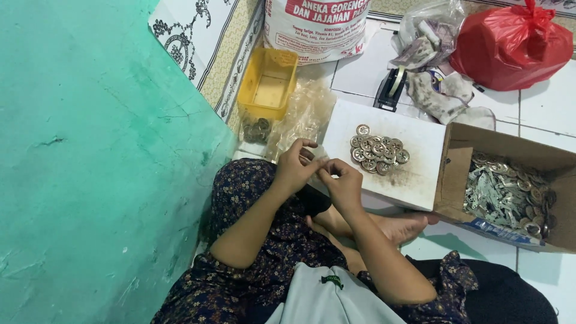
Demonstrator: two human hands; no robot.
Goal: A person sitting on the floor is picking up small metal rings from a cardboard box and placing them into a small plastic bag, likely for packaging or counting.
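Observation:
My left hand [295,165] and my right hand [342,180] meet fingertip to fingertip just left of a white board [414,174], pinching something small and clear between them; what it is stays too small to tell. A heap of round gold metal buttons [377,150] lies on the board, right of my hands. A pile of small clear plastic bags [303,114] sits on the floor just beyond my left hand.
A cardboard box [456,180] with more metal pieces stands at the right. A yellow tub [268,84], a filled small bag [257,129], a tape dispenser [391,87], a white sack [317,27], rags [441,90] and a red bag [510,45] lie beyond. A green wall [90,168] runs along the left.

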